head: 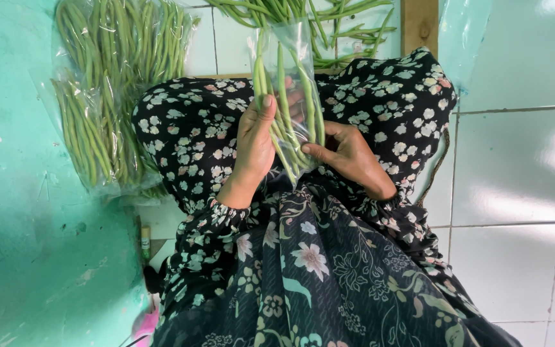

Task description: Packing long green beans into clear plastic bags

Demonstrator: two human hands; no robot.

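Both hands' grip, left hand (254, 144) and right hand (348, 156), pinching upright clear bag (293, 51) (beans (282, 96) lengthwise, pointing away).

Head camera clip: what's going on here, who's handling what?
A person seated on a white tiled floor holds a clear plastic bag of long green beans over their lap. The left hand grips the bundle from one side; the right hand pinches the bag's lower end. Filled bags of beans lie against the turquoise wall, and loose beans are heaped on the floor ahead.
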